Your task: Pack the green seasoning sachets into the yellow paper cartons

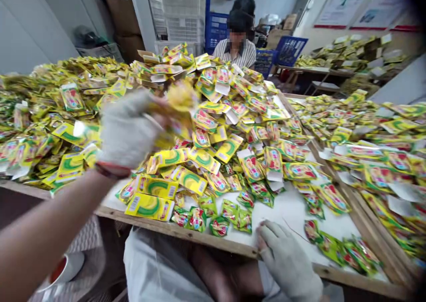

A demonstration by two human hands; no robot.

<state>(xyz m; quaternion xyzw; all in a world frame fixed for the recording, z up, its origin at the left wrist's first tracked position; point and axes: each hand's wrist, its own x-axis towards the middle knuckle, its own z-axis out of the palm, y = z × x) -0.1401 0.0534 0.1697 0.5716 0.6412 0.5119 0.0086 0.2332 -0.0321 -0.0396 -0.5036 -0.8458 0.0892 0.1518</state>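
Note:
My left hand (128, 131), in a whitish glove with a red band at the wrist, is raised over the heap and blurred by motion. Its fingers are closed round several yellow packets (179, 102), also smeared. Below it, flat yellow boxes (149, 206) with green curves lie near the table's front edge. My right hand (286, 257), gloved too, rests palm down on the front rim with its fingers stretched out and nothing visible in them. Small green-and-red wrapped sachets (219, 225) lie to its left, and more green sachets (349, 253) to its right.
A big heap of yellow boxes (229, 89) covers the white table, which has a wooden rim (213, 241). A wooden divider (339, 182) separates another pile at right. Opposite sits a person (246, 51) in a striped shirt. A white cup (71, 266) stands low at left.

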